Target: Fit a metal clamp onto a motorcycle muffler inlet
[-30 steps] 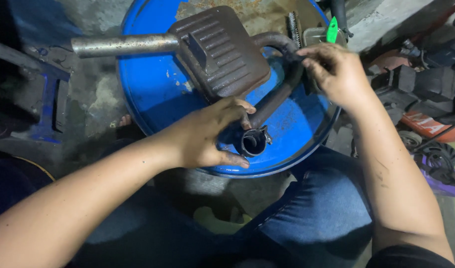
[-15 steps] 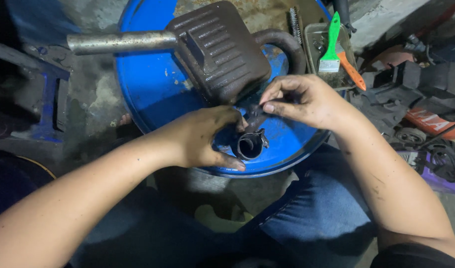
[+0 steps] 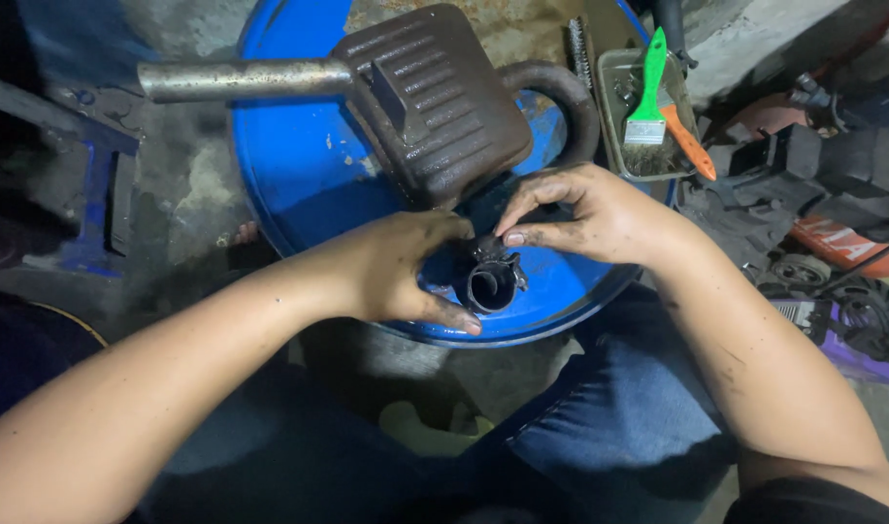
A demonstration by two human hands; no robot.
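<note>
**Two hands at the clamp on the pipe mouth**

Head view. At the centre of the frame, the left hand (image 3: 396,272) curls around the open end of the dark exhaust pipe (image 3: 491,287), thumb and fingers closed partly around it so the round mouth faces up toward the camera. The right hand (image 3: 585,213) comes in from the right, its fingertips (image 3: 512,236) pinched together on the small metal clamp (image 3: 495,254) that sits on the pipe just behind the mouth; the other fingers arch loosely above. The pipe end lies over the lower edge of the blue drum lid (image 3: 299,165), and the pipe bends away up to the ribbed muffler body (image 3: 435,97) in the upper middle.

To do this well, I judge the left hand should keep the pipe from turning while the right works the clamp with small, square movements, since greasy fingers could slip off so small a part.

Count: one muffler, one straight tailpipe (image 3: 241,78) reaching to the upper left, one clamp, one drum lid. In the upper right, one shallow metal tray (image 3: 614,73) holds one green-handled brush (image 3: 648,92) and one orange-handled tool (image 3: 692,146); one wire brush (image 3: 578,44) lies just left of it.
</note>
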